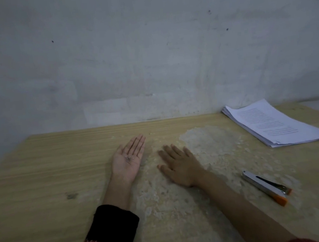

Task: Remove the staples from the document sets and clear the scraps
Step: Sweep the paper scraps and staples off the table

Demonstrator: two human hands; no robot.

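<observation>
Wall [147, 53]: grey, scuffed plaster, rising straight behind the far edge of my table.
Table [42, 172]: pale wood-grain top; a large worn, whitish patch spreads over its middle and right part, under my right arm.
Paper stack [275, 124]: the printed document sheets lie flat at the far right corner of the table, skewed, well apart from both my hands.
My right arm [232, 202]: bare, stretched across the worn patch.
My left sleeve [114, 228]: black cuff over red cloth with white stitching, at the lower edge of the view.
Stapler [267, 187]: metal with orange ends, lying on its side on the table, to the right of my right forearm, not touched.
My right hand [177, 167]: palm down, fingers straight and slightly spread, resting flat on the table and holding nothing.
My left hand [129, 157]: palm up, back resting on the table, fingers straight and together.
Staples [129, 158]: a small cluster of bent metal bits lies loose in my left palm, not pinched.
</observation>
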